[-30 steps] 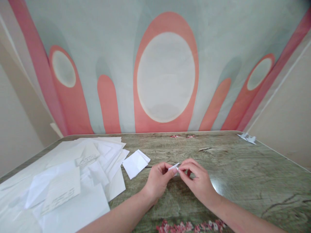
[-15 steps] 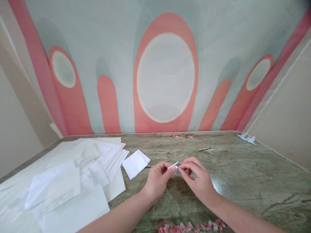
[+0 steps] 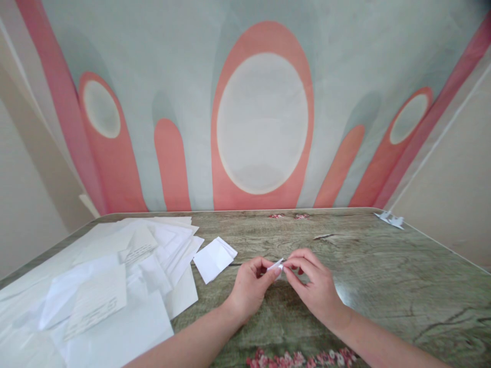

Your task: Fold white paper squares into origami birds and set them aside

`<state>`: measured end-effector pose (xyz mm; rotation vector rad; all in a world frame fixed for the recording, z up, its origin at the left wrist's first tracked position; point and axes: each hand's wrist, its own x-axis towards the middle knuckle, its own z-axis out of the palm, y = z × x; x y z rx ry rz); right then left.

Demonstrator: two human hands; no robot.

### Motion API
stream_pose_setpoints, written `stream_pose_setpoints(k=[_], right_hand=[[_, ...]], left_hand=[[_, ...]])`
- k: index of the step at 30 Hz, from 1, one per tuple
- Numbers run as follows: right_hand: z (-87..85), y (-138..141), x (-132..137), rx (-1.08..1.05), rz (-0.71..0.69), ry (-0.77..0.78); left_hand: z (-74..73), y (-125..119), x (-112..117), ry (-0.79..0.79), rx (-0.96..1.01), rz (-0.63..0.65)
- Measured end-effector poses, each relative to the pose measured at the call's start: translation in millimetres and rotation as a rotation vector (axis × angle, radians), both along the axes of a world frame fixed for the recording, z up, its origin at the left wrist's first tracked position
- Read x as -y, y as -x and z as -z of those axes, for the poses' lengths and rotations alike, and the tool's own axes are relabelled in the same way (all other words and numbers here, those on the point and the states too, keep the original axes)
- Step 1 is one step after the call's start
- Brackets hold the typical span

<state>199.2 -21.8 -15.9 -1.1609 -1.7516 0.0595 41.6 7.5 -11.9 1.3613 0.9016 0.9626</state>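
Observation:
Between my two hands is a small folded piece of white paper [image 3: 276, 264], held just above the table. My left hand [image 3: 250, 286] pinches it from the left with thumb and fingers. My right hand [image 3: 311, 278] has its thumb and index fingertips closed on the right end of the same paper. The fingers hide much of it, so its full folded shape cannot be made out. Just left of my left hand lie some small square white sheets [image 3: 213, 259], one partly over another.
A large loose heap of white papers [image 3: 115, 332], some printed, covers the table's left side. Small folded white paper pieces [image 3: 389, 220] lie at the far right corner. The wood-patterned table [image 3: 383, 266] meets a wall with coral and grey-green shapes [image 3: 264, 199] at the back.
My left hand and the folded paper have shifted very slightly to the right and down, closer to the right fingertips. The sheets on the table stay where they were.

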Motion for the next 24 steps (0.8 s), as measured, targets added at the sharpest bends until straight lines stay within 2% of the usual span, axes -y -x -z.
stream_pose_setpoints(k=[6,15,24], right_hand=[[1.0,-0.2,1.9,0.038,0.006,-0.007],[-1.1,-0.3,1.6,0.073,0.003,0.059],[-0.3,1.1,2.2,0.118,0.008,0.044]], left_hand=[[2.2,1.0,-1.4,0.005,0.013,0.01],[-3.8,0.4,0.4,0.102,0.055,0.018],[-0.2,-0.3,-0.3,0.054,0.032,0.009]])
